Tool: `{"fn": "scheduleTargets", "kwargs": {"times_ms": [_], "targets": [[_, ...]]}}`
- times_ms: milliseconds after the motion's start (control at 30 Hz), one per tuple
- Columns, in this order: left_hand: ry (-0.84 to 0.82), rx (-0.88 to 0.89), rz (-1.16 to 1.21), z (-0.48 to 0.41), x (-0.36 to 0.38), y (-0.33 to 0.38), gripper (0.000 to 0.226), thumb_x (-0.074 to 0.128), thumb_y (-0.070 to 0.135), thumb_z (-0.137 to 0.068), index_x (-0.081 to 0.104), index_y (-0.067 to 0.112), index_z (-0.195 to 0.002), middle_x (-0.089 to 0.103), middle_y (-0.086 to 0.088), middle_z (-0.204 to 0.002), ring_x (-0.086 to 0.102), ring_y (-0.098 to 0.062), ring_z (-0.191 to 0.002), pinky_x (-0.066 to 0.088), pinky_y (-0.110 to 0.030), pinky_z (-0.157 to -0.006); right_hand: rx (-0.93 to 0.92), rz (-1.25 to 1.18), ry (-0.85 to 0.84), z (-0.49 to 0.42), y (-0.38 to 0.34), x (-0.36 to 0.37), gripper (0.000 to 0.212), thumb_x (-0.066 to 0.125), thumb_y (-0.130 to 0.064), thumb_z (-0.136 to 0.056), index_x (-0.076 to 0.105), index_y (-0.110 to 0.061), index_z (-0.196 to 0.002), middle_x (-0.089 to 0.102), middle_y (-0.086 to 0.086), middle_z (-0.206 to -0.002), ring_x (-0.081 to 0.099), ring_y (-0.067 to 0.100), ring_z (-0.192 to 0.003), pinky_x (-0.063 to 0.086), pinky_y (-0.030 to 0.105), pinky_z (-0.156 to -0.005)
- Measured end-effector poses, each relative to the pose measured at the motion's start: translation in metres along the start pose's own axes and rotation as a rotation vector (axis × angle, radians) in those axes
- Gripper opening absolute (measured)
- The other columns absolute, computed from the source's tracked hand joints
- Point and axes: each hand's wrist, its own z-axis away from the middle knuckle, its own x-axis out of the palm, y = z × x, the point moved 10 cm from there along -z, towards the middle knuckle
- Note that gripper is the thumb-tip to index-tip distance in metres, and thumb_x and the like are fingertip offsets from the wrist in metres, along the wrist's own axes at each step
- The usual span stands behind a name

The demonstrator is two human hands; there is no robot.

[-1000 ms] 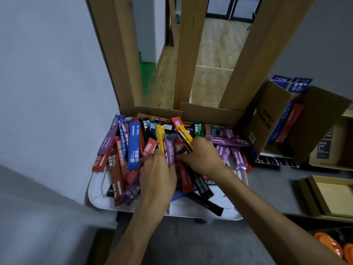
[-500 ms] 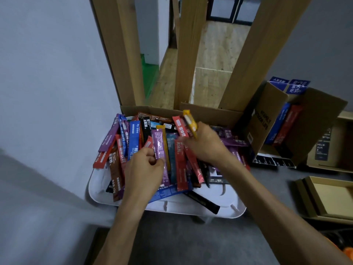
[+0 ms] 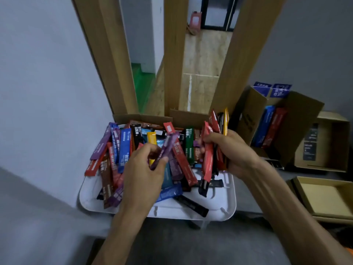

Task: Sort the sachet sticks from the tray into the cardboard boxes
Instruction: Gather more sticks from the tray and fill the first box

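Sachet sticks (image 3: 124, 148) in many colours lie heaped in a white tray (image 3: 215, 212). The left hand (image 3: 141, 169) pinches a single purple stick (image 3: 166, 149) between thumb and fingers and holds it tilted over the middle of the heap. The right hand (image 3: 236, 152) has its fingers curled round a bundle (image 3: 210, 150) of red, black and yellow sticks, which stand nearly upright over the tray's right side. The tray sits on a grey surface (image 3: 248, 238), close to a pale wall (image 3: 47, 92) on the left. Just right of the tray, an open cardboard box (image 3: 301, 129) leans with its flaps spread. Blue sticks (image 3: 265, 127) and red sticks (image 3: 276, 127) stand side by side inside it. A second cardboard box (image 3: 334, 146) stands beyond it at the far right. A shallow box (image 3: 324, 197) lies nearer the viewer. Wooden posts (image 3: 175, 54) rise behind the tray.
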Motion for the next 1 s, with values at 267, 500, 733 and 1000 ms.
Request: {"fn": "scheduleTargets", "kwargs": {"times_ms": [267,500,733,1000], "targets": [[0.146,0.658,-0.308,0.026,0.051,0.102,0.016,0.062,0.007,-0.080,0.071,0.011,-0.093,0.069,-0.001,-0.099,0.055,-0.024,-0.100,0.039,-0.035,-0.090,0.188,-0.071,-0.093,0.078,0.038,-0.047,0.050,0.080,-0.045,-0.067,0.069,-0.005,-0.096,0.066,0.015,-0.083,0.052,0.016,-0.055,0.049,0.026,-0.050],[0.067,0.646,-0.199,0.046,0.120,0.145,0.019,0.063,0.015,-0.086,0.065,0.018,-0.104,0.061,0.001,-0.110,0.054,-0.014,-0.107,0.046,-0.032,-0.092,0.112,0.037,0.052,0.108,0.011,-0.128,0.027,0.077,-0.003,-0.078,0.065,0.002,-0.101,0.059,0.015,-0.068,0.052,0.018,-0.051,0.047,0.029,-0.051],[-0.424,-0.554,1.015,0.060,0.214,0.121,0.030,0.054,0.031,-0.094,0.063,0.010,-0.114,0.072,-0.017,-0.109,0.070,-0.026,-0.104,0.054,-0.041,-0.093,0.026,0.237,0.093,0.116,0.008,-0.194,0.034,0.080,-0.007,-0.078,0.061,-0.014,-0.106,0.069,0.001,-0.065,0.061,0.011,-0.052,0.050,0.024,-0.050],[-0.162,-0.095,0.446,0.022,0.212,0.165,0.019,0.063,0.013,-0.095,0.065,0.024,-0.110,0.073,0.005,-0.100,0.069,-0.004,-0.095,0.055,-0.019,-0.078,-0.054,0.230,0.187,0.113,0.012,-0.234,0.020,0.078,-0.018,-0.083,0.067,-0.015,-0.099,0.074,0.014,-0.089,0.072,0.028,-0.083,0.059,0.031,-0.069]]}}
